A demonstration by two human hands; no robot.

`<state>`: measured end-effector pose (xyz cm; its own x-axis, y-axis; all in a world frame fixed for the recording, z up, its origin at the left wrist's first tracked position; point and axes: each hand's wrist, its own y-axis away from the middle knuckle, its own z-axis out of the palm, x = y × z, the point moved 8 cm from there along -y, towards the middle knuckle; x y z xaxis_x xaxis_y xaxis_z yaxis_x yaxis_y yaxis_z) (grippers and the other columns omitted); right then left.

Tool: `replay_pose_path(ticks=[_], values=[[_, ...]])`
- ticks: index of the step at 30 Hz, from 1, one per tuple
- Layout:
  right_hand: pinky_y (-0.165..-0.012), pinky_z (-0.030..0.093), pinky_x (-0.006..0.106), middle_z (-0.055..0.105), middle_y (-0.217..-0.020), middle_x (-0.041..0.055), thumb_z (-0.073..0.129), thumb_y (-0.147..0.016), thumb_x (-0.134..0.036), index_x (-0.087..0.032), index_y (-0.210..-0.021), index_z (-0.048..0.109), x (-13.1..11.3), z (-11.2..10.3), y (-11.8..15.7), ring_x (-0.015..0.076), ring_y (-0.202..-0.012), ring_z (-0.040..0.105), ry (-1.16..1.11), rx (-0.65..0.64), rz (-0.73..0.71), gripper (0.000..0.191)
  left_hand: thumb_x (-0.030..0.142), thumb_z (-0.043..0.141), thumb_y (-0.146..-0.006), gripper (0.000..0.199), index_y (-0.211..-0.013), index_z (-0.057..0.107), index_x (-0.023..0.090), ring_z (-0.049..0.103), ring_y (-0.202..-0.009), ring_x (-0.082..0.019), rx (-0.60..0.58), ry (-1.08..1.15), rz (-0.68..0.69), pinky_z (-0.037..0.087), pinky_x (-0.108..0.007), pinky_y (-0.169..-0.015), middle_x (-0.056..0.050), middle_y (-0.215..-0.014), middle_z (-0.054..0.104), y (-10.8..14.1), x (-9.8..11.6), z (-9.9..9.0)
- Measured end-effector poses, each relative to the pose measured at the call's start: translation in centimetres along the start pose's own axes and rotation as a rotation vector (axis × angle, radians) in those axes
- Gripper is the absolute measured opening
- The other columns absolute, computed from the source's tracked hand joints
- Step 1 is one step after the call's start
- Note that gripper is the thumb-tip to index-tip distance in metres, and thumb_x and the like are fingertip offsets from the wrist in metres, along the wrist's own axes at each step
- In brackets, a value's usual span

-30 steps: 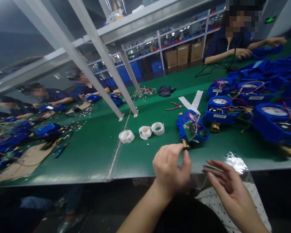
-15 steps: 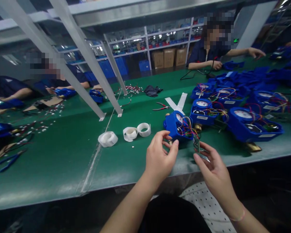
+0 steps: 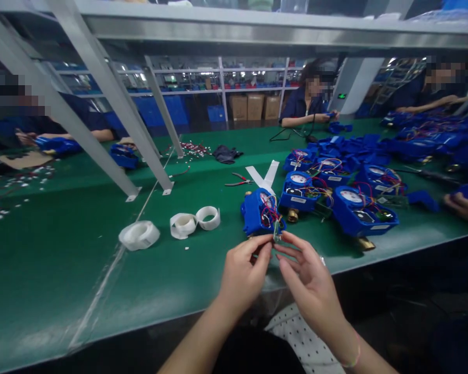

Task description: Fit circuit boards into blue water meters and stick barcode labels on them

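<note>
A small green circuit board (image 3: 276, 230) stands upright in front of a blue meter housing (image 3: 256, 214), joined to it by red and yellow wires. My left hand (image 3: 246, 267) has its thumb and index finger pinched at the board's left edge. On the other side, my right hand (image 3: 310, 275) grips the board near its lower end, fingers curved. The housing has a white round dial and lies tilted on the green table (image 3: 203, 283). Fingers hide the board's lower part.
Three white tape rolls (image 3: 139, 235) lie at left. Red-handled pliers (image 3: 239, 180) and white strips (image 3: 263, 177) are behind the housing. More blue meters (image 3: 364, 210) stand at right. Slanted metal posts (image 3: 111, 96) rise at left. A co-worker's hand (image 3: 466, 208) is at the right edge.
The view has turned right. My left hand has moved from beside the housing to the board, closing its fingers there. The two hands are now closer together.
</note>
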<state>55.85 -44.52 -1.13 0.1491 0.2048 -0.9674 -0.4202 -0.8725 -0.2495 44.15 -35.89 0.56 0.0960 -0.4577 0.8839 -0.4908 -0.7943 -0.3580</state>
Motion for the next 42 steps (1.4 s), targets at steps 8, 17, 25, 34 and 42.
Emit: replay_pose_path(ticks=[8,17,25,34,42], values=[[-0.108,0.056,0.044,0.055,-0.147,0.0128,0.065,-0.099,-0.033,-0.026,-0.141,0.053,-1.6,1.5,-1.5,0.0276,-0.132,0.059,-0.069,-0.089,0.02,0.044,0.031,0.064,-0.097,0.023,-0.115,0.075,0.021,0.072,-0.091,-0.017,0.088,0.073,-0.039,0.057,-0.026,-0.076,-0.006,-0.11,0.076,-0.1,-0.6,-1.1],[-0.08,0.065,0.033,0.067,-0.124,0.0132,0.068,-0.096,-0.042,-0.023,-0.138,0.049,-1.6,1.0,-3.9,0.0234,-0.106,0.071,-0.055,-0.086,0.059,0.05,0.037,0.063,-0.097,0.022,-0.104,0.074,0.019,0.069,-0.081,-0.016,0.117,0.137,-0.093,0.055,-0.025,-0.069,-0.006,-0.097,0.075,-1.0,-1.7,-1.7],[-0.067,0.061,0.026,0.065,-0.117,0.0082,0.067,-0.097,-0.037,-0.022,-0.114,0.07,-4.5,0.7,-5.0,0.0185,-0.094,0.066,0.344,-0.028,-0.16,0.023,0.032,0.059,-0.099,0.02,-0.104,0.072,0.018,0.07,-0.086,-0.017,0.154,0.035,-0.016,0.053,-0.025,-0.071,-0.006,-0.097,0.073,-1.2,-1.0,-2.4],[-0.06,0.058,0.026,0.067,-0.109,0.0077,0.066,-0.097,-0.031,-0.022,-0.11,0.073,-6.4,1.3,-4.6,0.018,-0.083,0.067,0.514,0.037,-0.291,0.017,0.026,0.058,-0.1,0.016,-0.102,0.072,0.018,0.067,-0.085,-0.016,0.135,-0.049,0.059,0.051,-0.026,-0.073,-0.005,-0.097,0.072,-1.1,0.3,-2.7],[-0.057,0.06,0.026,0.067,-0.109,0.0084,0.066,-0.097,-0.029,-0.022,-0.112,0.073,-6.7,1.1,-4.0,0.0181,-0.081,0.068,0.567,0.078,-0.317,0.019,0.026,0.058,-0.1,0.016,-0.101,0.072,0.018,0.067,-0.085,-0.015,0.13,-0.054,0.063,0.051,-0.025,-0.072,-0.005,-0.098,0.073,-1.0,0.3,-2.6]])
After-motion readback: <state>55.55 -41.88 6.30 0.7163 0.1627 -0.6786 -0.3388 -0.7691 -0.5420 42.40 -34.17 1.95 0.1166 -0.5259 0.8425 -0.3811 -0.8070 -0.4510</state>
